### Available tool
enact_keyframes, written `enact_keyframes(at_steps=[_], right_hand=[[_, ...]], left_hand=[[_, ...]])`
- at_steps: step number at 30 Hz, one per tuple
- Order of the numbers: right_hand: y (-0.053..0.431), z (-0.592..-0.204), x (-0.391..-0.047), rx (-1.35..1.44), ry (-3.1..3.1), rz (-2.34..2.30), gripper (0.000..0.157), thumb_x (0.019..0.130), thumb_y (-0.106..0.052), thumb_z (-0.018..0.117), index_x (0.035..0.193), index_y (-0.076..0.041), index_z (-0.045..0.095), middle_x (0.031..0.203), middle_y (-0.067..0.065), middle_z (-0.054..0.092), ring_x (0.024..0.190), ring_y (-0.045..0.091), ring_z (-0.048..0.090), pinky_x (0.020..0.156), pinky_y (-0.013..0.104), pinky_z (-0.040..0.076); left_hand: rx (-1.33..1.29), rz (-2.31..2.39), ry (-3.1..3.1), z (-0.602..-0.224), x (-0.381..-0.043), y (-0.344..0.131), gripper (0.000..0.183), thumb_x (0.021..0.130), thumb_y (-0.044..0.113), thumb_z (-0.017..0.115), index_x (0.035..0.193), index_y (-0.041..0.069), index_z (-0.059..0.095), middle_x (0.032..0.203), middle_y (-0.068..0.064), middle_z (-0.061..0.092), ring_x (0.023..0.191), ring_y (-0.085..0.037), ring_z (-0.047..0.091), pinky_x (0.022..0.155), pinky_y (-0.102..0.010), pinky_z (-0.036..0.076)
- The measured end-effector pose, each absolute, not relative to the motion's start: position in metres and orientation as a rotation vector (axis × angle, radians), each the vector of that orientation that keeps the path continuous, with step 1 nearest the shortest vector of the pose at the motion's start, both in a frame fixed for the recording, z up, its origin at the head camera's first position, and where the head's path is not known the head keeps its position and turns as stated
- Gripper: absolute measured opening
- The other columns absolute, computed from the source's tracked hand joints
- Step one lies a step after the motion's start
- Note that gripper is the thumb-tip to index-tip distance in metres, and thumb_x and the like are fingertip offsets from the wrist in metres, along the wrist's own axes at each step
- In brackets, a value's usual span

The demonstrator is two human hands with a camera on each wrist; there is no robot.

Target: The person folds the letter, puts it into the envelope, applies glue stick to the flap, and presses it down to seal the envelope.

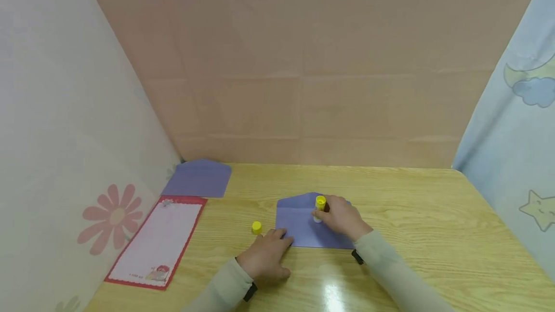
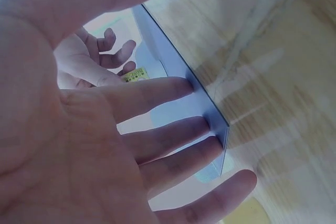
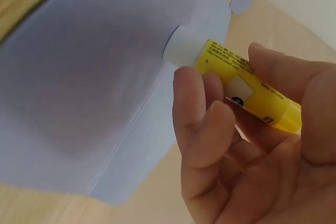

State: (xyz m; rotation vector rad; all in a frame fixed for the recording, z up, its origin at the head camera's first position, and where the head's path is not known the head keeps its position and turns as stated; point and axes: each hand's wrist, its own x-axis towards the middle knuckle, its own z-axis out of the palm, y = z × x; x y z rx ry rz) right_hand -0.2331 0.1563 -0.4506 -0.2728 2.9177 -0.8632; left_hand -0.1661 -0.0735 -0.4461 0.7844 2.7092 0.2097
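Observation:
A purple envelope (image 1: 303, 230) lies on the table with its pointed flap spread out at the far side. My right hand (image 1: 344, 218) grips a yellow glue stick (image 3: 247, 80), its white end down against the paper near the flap's fold line. In the right wrist view the thumb and fingers wrap the yellow barrel. My left hand (image 1: 266, 256) rests at the envelope's near left corner. Its fingers are straight, and in the left wrist view several fingertips (image 2: 202, 125) touch the envelope's edge. Just left of the envelope stands the yellow cap (image 1: 257, 227).
A second purple envelope (image 1: 197, 180) lies at the back left of the table. In front of it is a red-bordered sheet of letter paper (image 1: 158, 240). A brown paper screen (image 1: 303, 85) rises behind the table, with patterned cloth walls at both sides.

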Motion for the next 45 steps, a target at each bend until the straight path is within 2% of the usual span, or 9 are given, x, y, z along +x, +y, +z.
enact_keyframes(at_steps=[14,45], right_hand=[[0.18,-0.446,-0.229,-0.219,2.907,-0.867,0.027,0.094,-0.036,0.069,0.087,-0.012,0.057,0.074,0.002,0.054,0.064,0.017,0.049,0.055,0.032,0.039],[0.23,-0.439,-0.219,-0.084,2.964,-0.776,0.031,0.094,-0.035,0.066,0.085,-0.008,0.055,0.073,0.004,0.053,0.063,0.019,0.049,0.053,0.031,0.039]], left_hand=[[0.813,0.223,2.743,-0.447,-0.164,-0.078,0.073,0.078,0.038,0.078,0.143,0.013,0.055,0.149,-0.012,0.047,0.137,-0.03,0.044,0.105,-0.056,0.043],[0.794,0.239,2.718,-0.449,-0.165,-0.076,0.075,0.078,0.039,0.078,0.145,0.015,0.053,0.153,-0.01,0.044,0.141,-0.03,0.04,0.107,-0.057,0.041]])
